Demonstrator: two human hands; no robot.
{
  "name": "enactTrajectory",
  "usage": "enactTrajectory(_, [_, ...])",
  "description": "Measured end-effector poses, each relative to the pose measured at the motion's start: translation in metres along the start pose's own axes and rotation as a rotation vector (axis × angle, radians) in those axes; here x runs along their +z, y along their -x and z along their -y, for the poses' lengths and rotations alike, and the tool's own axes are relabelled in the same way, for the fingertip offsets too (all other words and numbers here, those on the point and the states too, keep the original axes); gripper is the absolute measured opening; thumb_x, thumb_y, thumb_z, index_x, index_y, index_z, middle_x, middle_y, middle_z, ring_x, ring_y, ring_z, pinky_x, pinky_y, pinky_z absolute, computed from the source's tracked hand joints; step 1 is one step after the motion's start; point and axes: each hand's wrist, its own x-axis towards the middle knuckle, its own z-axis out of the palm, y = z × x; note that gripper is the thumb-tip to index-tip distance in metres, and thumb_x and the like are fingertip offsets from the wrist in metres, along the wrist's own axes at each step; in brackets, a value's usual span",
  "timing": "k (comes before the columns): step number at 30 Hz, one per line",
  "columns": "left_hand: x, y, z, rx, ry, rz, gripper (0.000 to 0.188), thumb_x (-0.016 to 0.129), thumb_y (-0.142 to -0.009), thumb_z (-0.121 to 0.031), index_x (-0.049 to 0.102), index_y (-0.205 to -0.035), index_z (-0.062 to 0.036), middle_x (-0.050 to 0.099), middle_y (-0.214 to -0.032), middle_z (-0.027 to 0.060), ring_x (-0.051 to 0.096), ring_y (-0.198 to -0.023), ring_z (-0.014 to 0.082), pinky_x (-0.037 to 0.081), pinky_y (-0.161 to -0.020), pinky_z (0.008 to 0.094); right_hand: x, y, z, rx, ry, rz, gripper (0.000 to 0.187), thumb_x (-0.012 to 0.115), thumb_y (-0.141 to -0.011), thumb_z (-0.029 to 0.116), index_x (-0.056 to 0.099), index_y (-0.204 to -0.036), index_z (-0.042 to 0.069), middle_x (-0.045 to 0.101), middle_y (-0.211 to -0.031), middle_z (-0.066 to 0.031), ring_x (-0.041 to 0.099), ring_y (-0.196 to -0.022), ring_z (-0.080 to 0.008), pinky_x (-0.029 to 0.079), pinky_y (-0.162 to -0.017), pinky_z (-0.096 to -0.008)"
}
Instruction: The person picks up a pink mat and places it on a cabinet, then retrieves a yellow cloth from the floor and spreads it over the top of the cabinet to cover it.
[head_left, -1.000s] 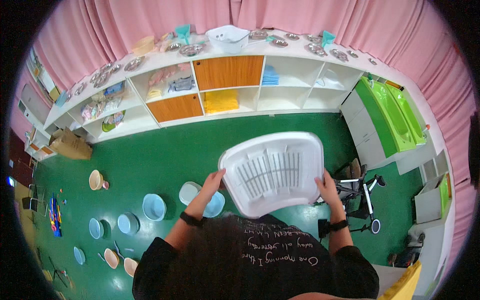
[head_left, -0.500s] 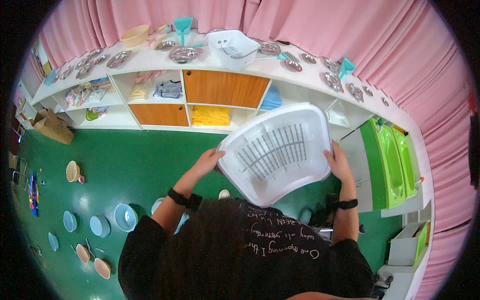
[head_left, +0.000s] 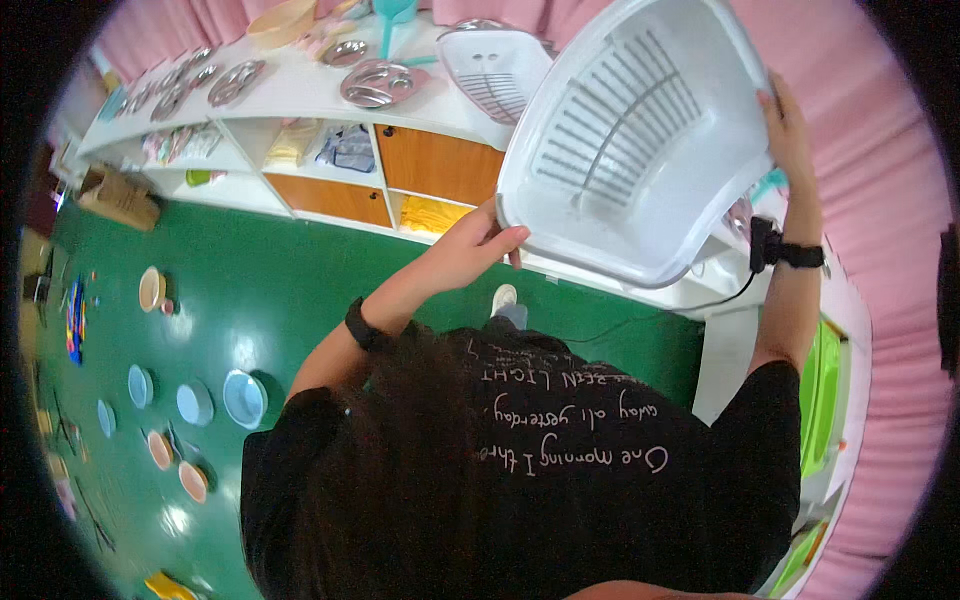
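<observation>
Between my hands hangs a white plastic dish basket (head_left: 690, 180) with grey slots across its bottom, raised and tilted over the counter. My left hand (head_left: 475, 243) grips its near left corner, thumb on the rim. On the opposite right side, my right hand (head_left: 788, 125) is closed round the rim. Just left of it, a second white slotted basket (head_left: 492, 65) stands on the white counter (head_left: 285, 75), partly hidden by the raised one. A steel divided tray (head_left: 378, 84) lies beside that second basket.
More steel trays (head_left: 237, 82), a peach basin (head_left: 282, 24) and a teal scoop (head_left: 393, 12) stand along the counter. Shelves below hold a folded yellow cloth (head_left: 430, 215). Blue basins (head_left: 245, 398) and peach bowls (head_left: 193, 481) lie on the green floor. A green sink (head_left: 822, 400) is at right.
Both hands have carried the dish basket up, forward and to the right, from above the floor to over the counter. It now covers part of the other basket and the trays there.
</observation>
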Motion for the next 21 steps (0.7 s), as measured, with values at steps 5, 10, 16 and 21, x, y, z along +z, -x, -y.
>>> enactTrajectory(5, [-0.011, -0.066, 0.016, 0.010, -0.256, -0.132, 0.042, 0.058, -0.084, -0.023, 0.043, -0.111, 0.0049, 0.056, -0.089, 0.0081, 0.055, -0.073, 0.0122, 0.047, -0.066, 0.0260, 0.065, -0.128, -0.019, -0.209, -0.195, 0.091, 0.041, 0.049, -0.089, 0.026, 0.045, -0.122, 0.003, 0.054, -0.112, -0.0128, 0.051, -0.100, -0.0185, 0.039, -0.087, -0.0279])
enactTrajectory(10, [-0.009, -0.121, 0.017, -0.101, -0.147, -0.283, 0.047, 0.062, -0.081, -0.025, 0.044, -0.112, 0.0058, 0.059, -0.092, 0.0115, 0.057, -0.081, 0.0158, 0.047, -0.071, 0.0280, 0.163, -0.232, -0.041, -0.495, -0.345, 0.270, 0.038, 0.048, -0.089, 0.024, 0.045, -0.121, 0.003, 0.054, -0.112, -0.0103, 0.049, -0.102, -0.0170, 0.038, -0.088, -0.0276])
enactTrajectory(16, [-0.014, -0.165, 0.016, -0.166, -0.267, -0.382, 0.039, 0.058, -0.084, -0.025, 0.051, -0.108, 0.0038, 0.061, -0.094, 0.0105, 0.057, -0.081, 0.0152, 0.046, -0.072, 0.0277, 0.277, -0.304, -0.063, -0.523, -0.494, 0.539, 0.035, 0.048, -0.090, 0.021, 0.046, -0.119, 0.002, 0.054, -0.111, -0.0091, 0.048, -0.102, -0.0152, 0.037, -0.089, -0.0268])
enactTrajectory(21, [-0.032, -0.181, 0.012, -0.079, -0.077, -0.376, 0.038, 0.049, -0.089, -0.028, 0.050, -0.111, 0.0030, 0.060, -0.099, 0.0110, 0.054, -0.092, 0.0156, 0.042, -0.083, 0.0289, 0.339, -0.326, -0.052, -0.511, -0.461, 0.722, 0.033, 0.049, -0.089, 0.018, 0.046, -0.117, 0.000, 0.053, -0.110, -0.0049, 0.047, -0.101, -0.0127, 0.037, -0.088, -0.0251])
